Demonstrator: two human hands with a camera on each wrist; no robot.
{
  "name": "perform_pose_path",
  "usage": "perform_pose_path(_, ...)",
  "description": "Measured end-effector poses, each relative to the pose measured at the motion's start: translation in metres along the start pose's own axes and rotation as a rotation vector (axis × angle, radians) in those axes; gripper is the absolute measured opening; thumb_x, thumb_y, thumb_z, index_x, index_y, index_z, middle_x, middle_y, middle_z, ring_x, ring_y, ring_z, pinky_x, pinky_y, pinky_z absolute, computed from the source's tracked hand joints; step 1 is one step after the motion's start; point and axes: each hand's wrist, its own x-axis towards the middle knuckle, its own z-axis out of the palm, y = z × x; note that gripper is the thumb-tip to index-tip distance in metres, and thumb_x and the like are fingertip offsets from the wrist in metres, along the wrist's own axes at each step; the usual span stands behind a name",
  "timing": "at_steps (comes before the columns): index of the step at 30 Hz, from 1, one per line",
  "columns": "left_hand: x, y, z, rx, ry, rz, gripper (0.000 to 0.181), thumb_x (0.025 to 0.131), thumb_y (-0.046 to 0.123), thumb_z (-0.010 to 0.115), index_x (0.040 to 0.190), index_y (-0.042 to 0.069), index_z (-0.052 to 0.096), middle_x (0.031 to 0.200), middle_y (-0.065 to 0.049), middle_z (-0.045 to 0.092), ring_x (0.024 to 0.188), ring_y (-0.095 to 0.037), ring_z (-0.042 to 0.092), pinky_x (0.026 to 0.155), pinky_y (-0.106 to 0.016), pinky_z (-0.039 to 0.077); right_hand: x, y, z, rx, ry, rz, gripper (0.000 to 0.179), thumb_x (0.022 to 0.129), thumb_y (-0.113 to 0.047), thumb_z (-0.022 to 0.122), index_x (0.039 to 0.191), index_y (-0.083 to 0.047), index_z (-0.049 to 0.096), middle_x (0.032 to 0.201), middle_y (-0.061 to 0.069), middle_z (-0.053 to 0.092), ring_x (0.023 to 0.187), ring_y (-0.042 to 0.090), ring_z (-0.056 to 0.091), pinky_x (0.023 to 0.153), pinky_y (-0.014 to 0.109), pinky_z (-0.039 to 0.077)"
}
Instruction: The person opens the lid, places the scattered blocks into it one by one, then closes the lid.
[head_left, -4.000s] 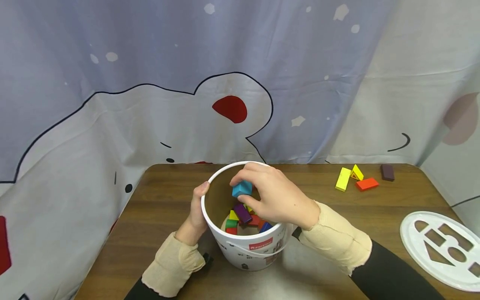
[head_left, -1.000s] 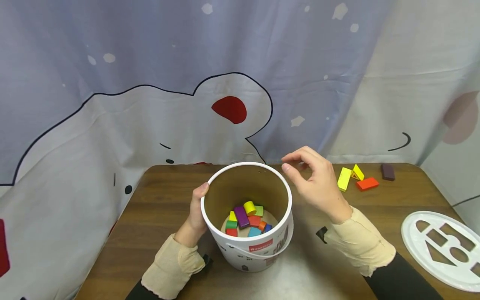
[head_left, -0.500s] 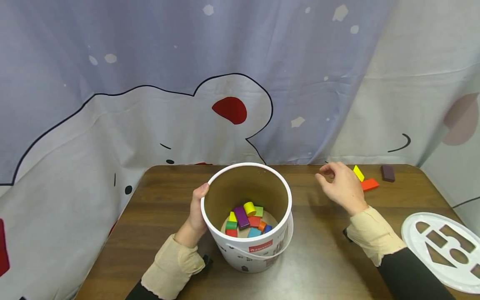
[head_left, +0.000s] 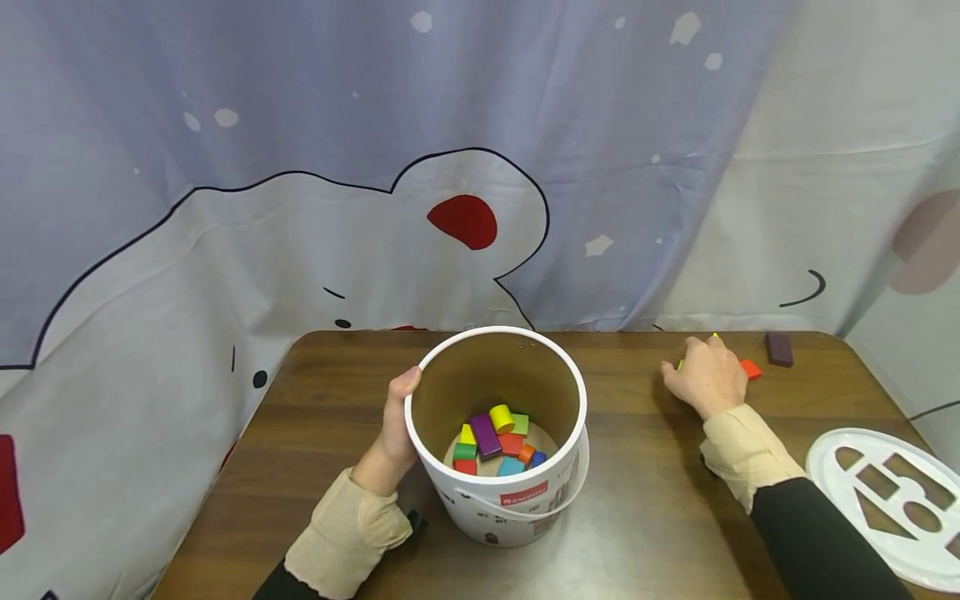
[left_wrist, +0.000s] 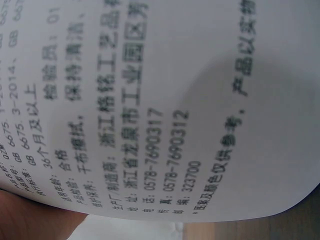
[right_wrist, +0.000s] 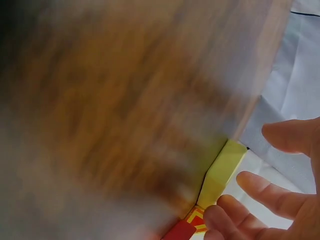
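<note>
My left hand (head_left: 397,417) grips the rim of a white bucket (head_left: 517,508) at its left side, thumb over the edge. In the left wrist view the bucket wall (left_wrist: 260,150) with printed text fills most of the picture. Several coloured blocks lie on the bucket's floor, among them a purple block (head_left: 485,436) and a yellow cylinder (head_left: 502,418). Over at the right, my right hand (head_left: 708,375) is at a yellow block (right_wrist: 222,172), thumb and fingers spread apart at its end. The hand hides most of that block in the head view.
Beside the right hand lie a red block (head_left: 751,369), a yellow triangular block (right_wrist: 196,219) and a dark purple block (head_left: 779,349). A white lid (head_left: 870,440) with shaped holes lies at the table's right edge. A patterned curtain (head_left: 300,250) hangs behind the table.
The right hand let a blue block go into the bucket, then moved right to the yellow block on the table. The left hand stays on the rim.
</note>
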Motion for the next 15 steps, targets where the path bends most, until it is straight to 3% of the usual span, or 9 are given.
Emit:
perform_pose_path(9, 0.0005, -0.001, -0.0005, 0.002, -0.004, -0.004, 0.058, 0.1, 0.06, 0.025, 0.132, 0.024, 0.057, 0.13, 0.005, 0.062, 0.124, -0.022, 0.055, 0.11, -0.046, 0.04, 0.0035, 0.0034, 0.0036, -0.004, -0.031, 0.028, 0.041, 0.083, -0.029, 0.072, 0.105, 0.005, 0.064, 0.106, 0.04, 0.053, 0.09, 0.064, 0.06, 0.065, 0.064, 0.05)
perform_pose_path(15, 0.0003, -0.0008, -0.0003, 0.014, 0.0, 0.001, 0.06, 0.099, 0.062, 0.025, 0.133, 0.023, 0.056, 0.13, 0.004, 0.062, 0.125, -0.021, 0.055, 0.11, -0.045, 0.04, 0.0092, 0.001, 0.0047, -0.014, -0.06, 0.056, 0.054, 0.087, -0.032, 0.072, 0.123, 0.007, 0.061, 0.112, 0.043, 0.052, 0.092, 0.066, 0.06, 0.066, 0.065, 0.052)
